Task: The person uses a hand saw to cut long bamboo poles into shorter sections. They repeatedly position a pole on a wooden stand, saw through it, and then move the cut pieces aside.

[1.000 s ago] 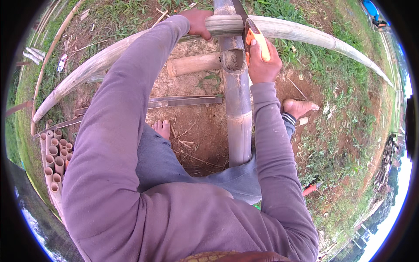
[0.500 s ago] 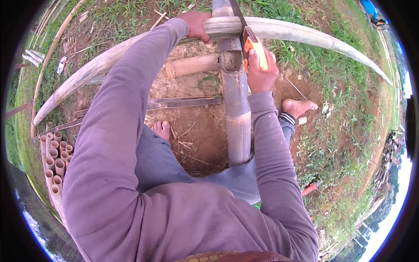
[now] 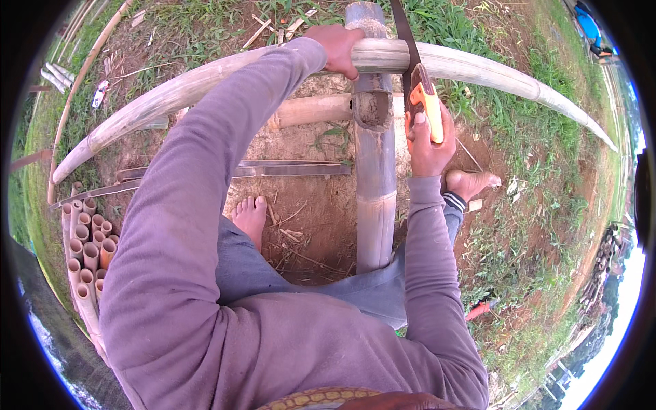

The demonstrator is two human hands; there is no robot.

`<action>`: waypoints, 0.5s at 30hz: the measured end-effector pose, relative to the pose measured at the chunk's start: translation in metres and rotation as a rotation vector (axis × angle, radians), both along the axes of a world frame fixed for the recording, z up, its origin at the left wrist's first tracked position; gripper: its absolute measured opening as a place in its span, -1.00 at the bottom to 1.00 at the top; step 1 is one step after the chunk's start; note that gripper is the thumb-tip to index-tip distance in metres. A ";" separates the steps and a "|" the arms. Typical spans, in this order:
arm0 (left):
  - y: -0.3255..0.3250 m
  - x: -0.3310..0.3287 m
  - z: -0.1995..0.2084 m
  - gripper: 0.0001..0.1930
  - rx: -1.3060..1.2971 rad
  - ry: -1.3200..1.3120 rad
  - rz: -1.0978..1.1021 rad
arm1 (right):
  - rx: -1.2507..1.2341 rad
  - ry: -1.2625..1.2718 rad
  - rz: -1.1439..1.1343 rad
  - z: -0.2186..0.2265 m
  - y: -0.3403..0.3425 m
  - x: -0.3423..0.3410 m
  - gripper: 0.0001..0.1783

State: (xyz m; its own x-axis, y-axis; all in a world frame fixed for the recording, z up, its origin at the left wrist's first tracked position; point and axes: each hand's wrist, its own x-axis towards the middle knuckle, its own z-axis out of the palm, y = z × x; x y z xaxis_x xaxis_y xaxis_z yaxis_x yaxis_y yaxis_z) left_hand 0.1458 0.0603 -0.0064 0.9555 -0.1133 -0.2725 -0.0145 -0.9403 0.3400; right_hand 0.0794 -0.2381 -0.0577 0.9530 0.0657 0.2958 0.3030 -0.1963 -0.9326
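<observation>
Seen from above, a person saws bamboo outdoors. The left hand (image 3: pixel 336 48), at twelve o'clock, is clenched over a long pale bamboo pole (image 3: pixel 478 68) lying across an upright bamboo post (image 3: pixel 374 184). Just toward one o'clock, the right hand (image 3: pixel 429 140) grips the orange handle of a handsaw (image 3: pixel 414 75), whose blade seems to bite into the pole. Sawing appears underway; the next stroke calls for a steady pole.

Bunch of short cut bamboo tubes (image 3: pixel 85 256) stacked at the left, flat metal strips (image 3: pixel 287 168) lying on the dirt, some orange-handled tool (image 3: pixel 480 309) in the grass.
</observation>
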 end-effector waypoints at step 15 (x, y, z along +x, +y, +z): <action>0.109 -0.083 -0.013 0.02 0.026 0.113 0.052 | 0.037 0.032 0.003 0.019 0.071 -0.054 -0.52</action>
State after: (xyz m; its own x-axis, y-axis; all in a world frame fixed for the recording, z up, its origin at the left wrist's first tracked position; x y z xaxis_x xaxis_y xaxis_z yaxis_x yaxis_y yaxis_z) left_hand 0.0630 0.1693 -0.0191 0.9227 -0.0559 -0.3815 0.0716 -0.9474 0.3121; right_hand 0.0254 -0.1674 -0.0390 0.9619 0.0584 0.2670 0.2730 -0.1609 -0.9485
